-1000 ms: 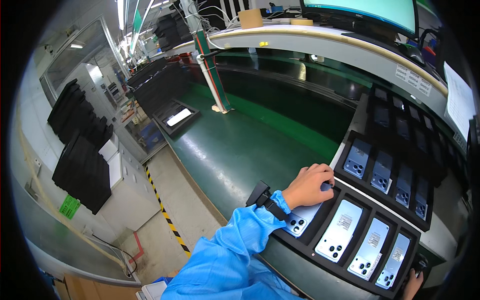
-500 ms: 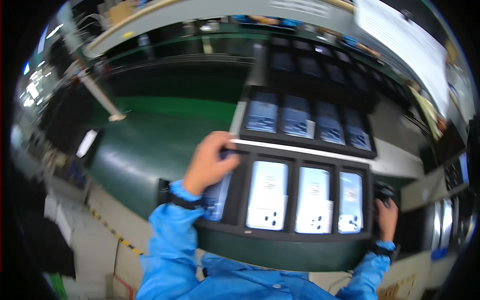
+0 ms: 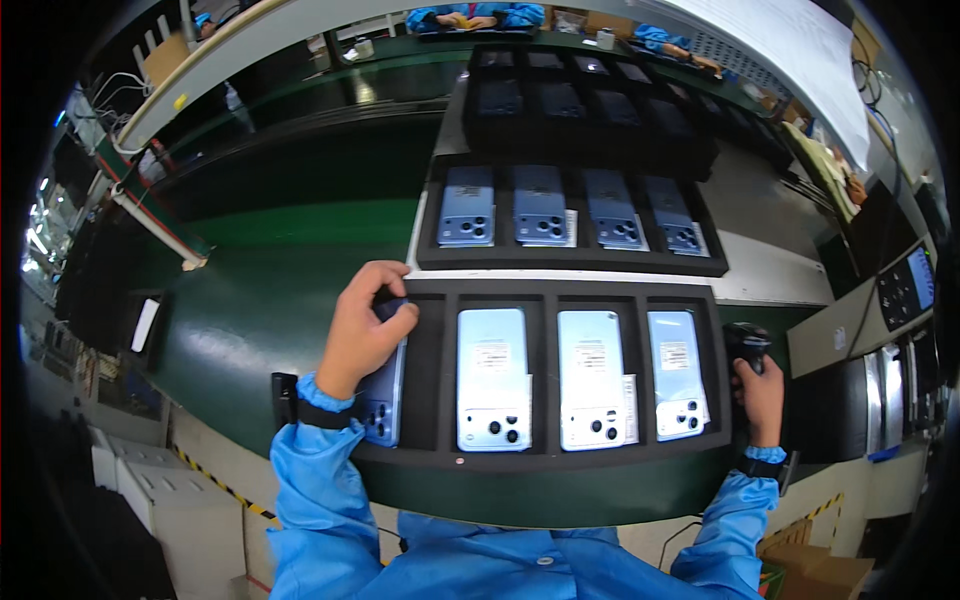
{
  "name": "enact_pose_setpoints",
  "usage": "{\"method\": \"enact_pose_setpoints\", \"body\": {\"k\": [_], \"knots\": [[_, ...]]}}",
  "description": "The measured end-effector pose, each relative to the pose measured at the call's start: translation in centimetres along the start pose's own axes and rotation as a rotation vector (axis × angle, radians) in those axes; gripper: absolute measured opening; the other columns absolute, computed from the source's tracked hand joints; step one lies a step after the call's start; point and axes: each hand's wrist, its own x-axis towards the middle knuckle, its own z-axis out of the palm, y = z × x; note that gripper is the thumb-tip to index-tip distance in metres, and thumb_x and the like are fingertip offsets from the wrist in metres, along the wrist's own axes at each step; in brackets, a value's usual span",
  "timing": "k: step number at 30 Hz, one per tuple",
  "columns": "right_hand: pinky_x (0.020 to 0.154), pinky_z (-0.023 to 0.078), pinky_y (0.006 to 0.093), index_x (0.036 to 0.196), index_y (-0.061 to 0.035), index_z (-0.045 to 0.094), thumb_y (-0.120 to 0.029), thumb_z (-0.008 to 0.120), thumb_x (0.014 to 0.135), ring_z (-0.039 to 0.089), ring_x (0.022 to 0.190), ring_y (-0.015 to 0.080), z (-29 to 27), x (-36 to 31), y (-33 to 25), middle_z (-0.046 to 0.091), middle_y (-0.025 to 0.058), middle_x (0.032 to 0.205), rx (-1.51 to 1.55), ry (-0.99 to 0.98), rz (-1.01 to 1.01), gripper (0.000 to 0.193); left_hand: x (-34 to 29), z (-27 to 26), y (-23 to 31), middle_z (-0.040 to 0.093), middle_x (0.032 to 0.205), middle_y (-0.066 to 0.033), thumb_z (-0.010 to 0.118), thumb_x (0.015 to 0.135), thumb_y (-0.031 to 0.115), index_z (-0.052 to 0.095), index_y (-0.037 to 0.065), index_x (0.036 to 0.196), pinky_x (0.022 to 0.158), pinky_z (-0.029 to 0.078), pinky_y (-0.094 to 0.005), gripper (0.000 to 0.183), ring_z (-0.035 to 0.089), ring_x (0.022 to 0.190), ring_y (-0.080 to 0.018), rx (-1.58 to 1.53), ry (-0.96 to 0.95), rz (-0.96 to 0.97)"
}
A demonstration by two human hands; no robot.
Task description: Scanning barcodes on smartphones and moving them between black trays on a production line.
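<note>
My left hand [image 3: 362, 338] is closed round the upper end of a dark blue phone [image 3: 384, 405], which stands tilted at the left end of a black foam tray [image 3: 540, 463]. The slot beside it shows bare foam. Three light blue phones, a left one [image 3: 491, 350], a middle one [image 3: 588, 350] and a right one [image 3: 673, 340], lie back up in the other slots, cameras toward me, with white labels. To the right of the tray, my right hand [image 3: 763, 398] grips a black handheld scanner [image 3: 747, 338].
Behind the near tray lies a second black tray [image 3: 570, 262] with several blue phones, and more dark trays [image 3: 590, 130] stand further back. A grey device with a screen [image 3: 905, 290] stands at the right. A white shelf edge [image 3: 290, 45] crosses overhead. Other people's hands [image 3: 468, 20] show at the far side.
The whole scene has shifted left in the picture and become sharper. My left hand still holds the blue phone at the tray's left end, and my right hand still holds the scanner.
</note>
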Motion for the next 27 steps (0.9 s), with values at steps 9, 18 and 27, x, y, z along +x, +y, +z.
{"method": "enact_pose_setpoints", "body": {"k": [9, 18, 27], "knots": [[0.045, 0.039, 0.0245, 0.097, -0.0034, 0.062, -0.018, 0.069, 0.091, 0.051, 0.050, 0.0090, 0.4, 0.2, -0.2, 0.058, 0.0015, 0.067, 0.015, -0.012, 0.006, 0.018, 0.0, -0.5, 0.2, 0.066, 0.114, -0.0137, 0.069, 0.077, 0.005, 0.052, 0.004, 0.089, 0.099, 0.043, -0.0330, 0.021, 0.060, 0.107, -0.0222, 0.023, -0.007, -0.002], [0.045, 0.038, 0.0240, 0.105, -0.0017, 0.062, -0.020, 0.069, 0.092, 0.051, 0.051, 0.0078, -0.2, 0.8, 0.6, 0.061, 0.0020, 0.070, -0.036, 0.004, 0.008, 0.024, 0.4, -0.1, 0.6, 0.068, 0.111, -0.0136, 0.069, 0.076, 0.005, 0.054, 0.003, 0.086, 0.098, 0.045, -0.0336, 0.018, 0.061, 0.104, -0.0252, -0.039, 0.015, -0.036], [0.092, 0.050, 0.0342, 0.144, -0.0002, 0.049, -0.015, 0.066, 0.101, 0.059, 0.106, 0.0220, -5.0, 2.5, 3.6, 0.061, 0.0144, 0.114, 0.102, 0.741, -0.591, 0.048, -0.2, -0.7, -0.7, 0.068, 0.101, -0.0127, 0.074, 0.075, 0.010, 0.058, 0.004, 0.087, 0.091, 0.050, -0.0373, 0.022, 0.064, 0.097, -0.0283, 0.059, 0.054, 0.113]]}}
